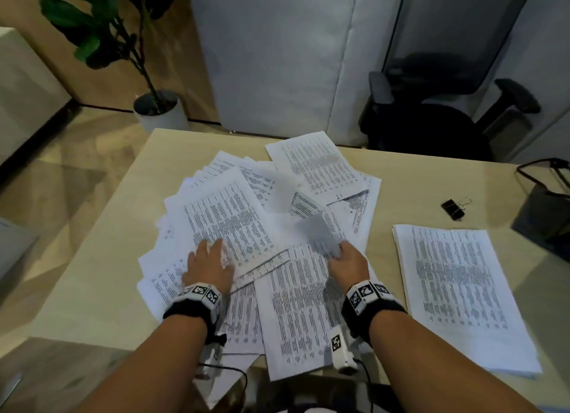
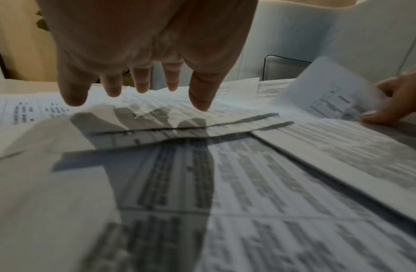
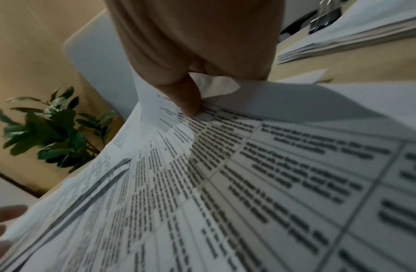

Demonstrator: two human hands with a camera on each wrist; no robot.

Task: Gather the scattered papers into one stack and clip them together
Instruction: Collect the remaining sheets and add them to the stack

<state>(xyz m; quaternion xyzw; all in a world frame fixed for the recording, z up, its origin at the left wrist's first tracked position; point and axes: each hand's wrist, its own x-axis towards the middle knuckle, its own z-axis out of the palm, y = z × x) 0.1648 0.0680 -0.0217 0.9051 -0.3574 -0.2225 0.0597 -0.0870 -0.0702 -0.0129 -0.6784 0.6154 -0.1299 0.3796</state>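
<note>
Several printed sheets lie fanned and overlapping across the middle of the wooden table. A squared stack of papers sits apart at the right. A black binder clip lies behind that stack. My left hand hovers with straight spread fingers just above the left part of the fan. My right hand pinches the corner of one sheet between thumb and fingers, and that corner curls up off the pile, blurred.
A black office chair stands behind the table on the right. A potted plant is on the floor at the back left. A dark wire tray sits at the table's right edge. Cables hang by the near edge.
</note>
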